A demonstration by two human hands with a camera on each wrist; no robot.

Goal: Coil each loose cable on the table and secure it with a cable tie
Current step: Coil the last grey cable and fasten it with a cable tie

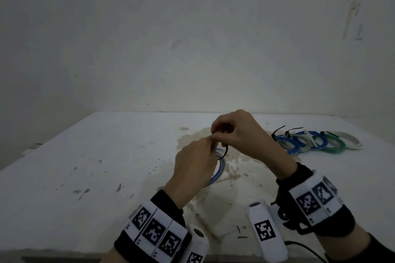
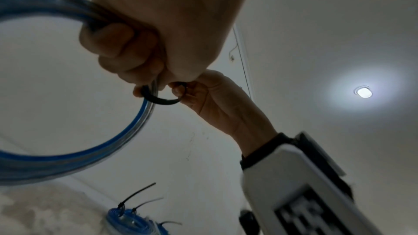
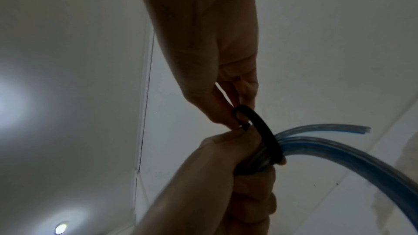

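The left hand [image 1: 192, 164] grips one blue cable coil [image 2: 95, 142] above the bench [image 1: 85, 156]. The right hand [image 1: 239, 132] pinches one black cable tie [image 3: 264, 131] looped round it. Beyond the right hand lie about five tied coils [image 1: 316, 141].

The bench [image 1: 89, 156] has a white top with a brown stain at its centre and dark specks to the left. A pale, scuffed wall [image 1: 192, 38] stands behind it. A round ceiling light [image 2: 363, 92] is lit overhead.
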